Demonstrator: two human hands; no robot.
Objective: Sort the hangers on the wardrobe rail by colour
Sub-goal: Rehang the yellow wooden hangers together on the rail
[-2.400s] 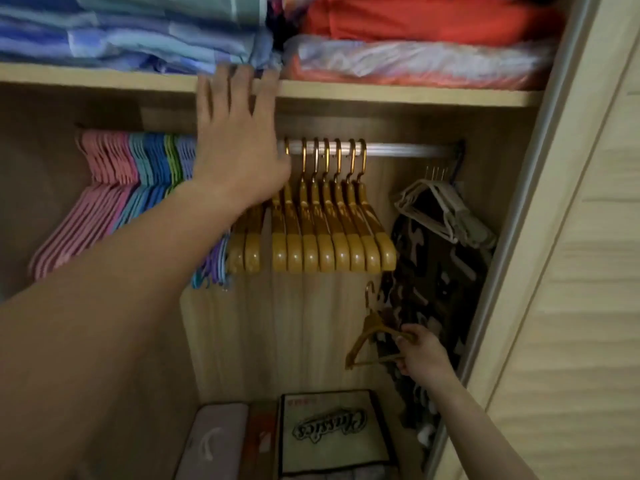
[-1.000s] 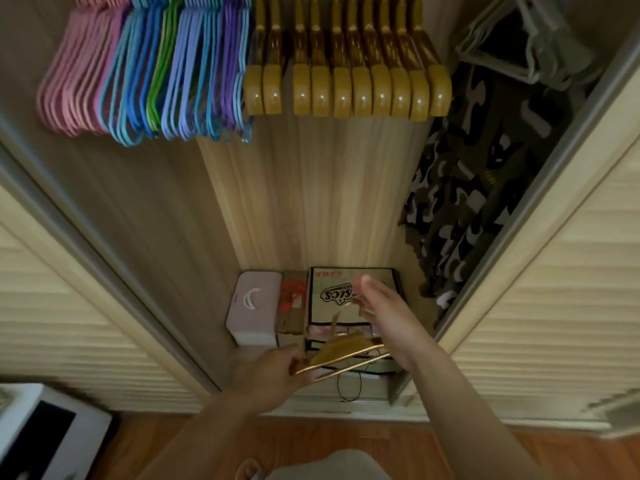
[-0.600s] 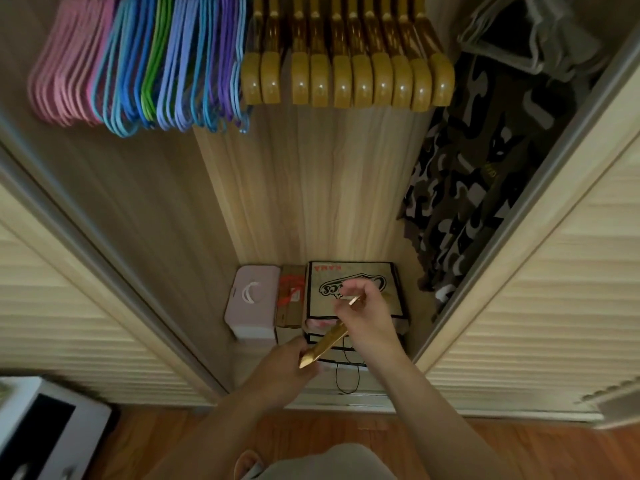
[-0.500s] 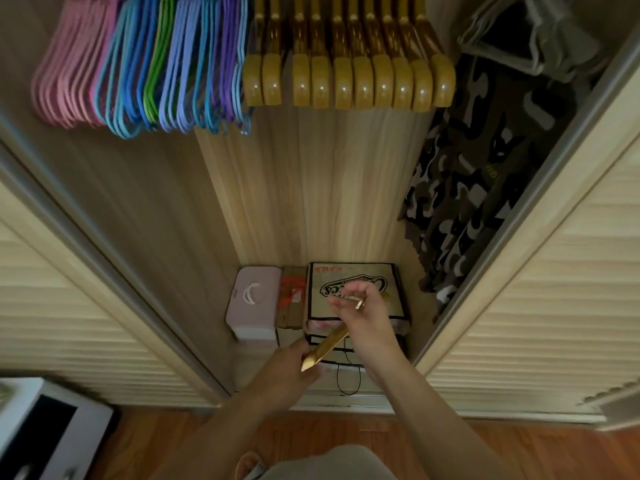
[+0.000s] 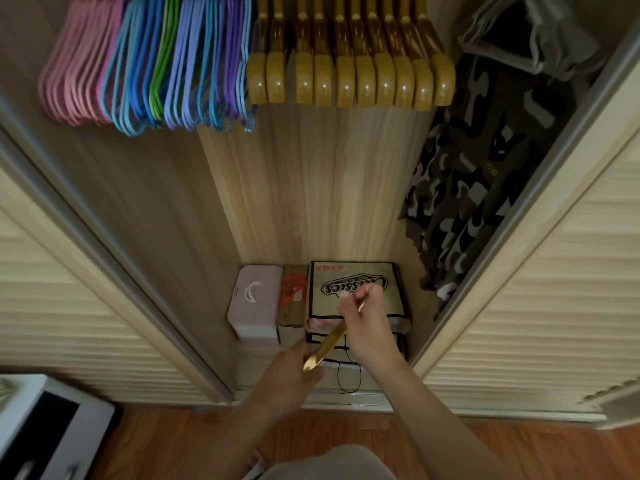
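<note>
Hands (image 5: 367, 327) around gold hanger (image 5: 325, 346).

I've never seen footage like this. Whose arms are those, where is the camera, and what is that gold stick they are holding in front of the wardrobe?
No machine here: the arms belong to a person wearing a wide-angle camera on the head, so you look down as they do into an open wardrobe. The gold stick is a gold hanger seen nearly edge-on. The left hand grips its lower end and the right hand pinches its upper end. Above hang the sorted groups: pink hangers furthest left, then blue, green and purple hangers, then a row of gold hangers. To the right hangs a camouflage garment. On the wardrobe floor sit a pink box and a printed bag.
</note>
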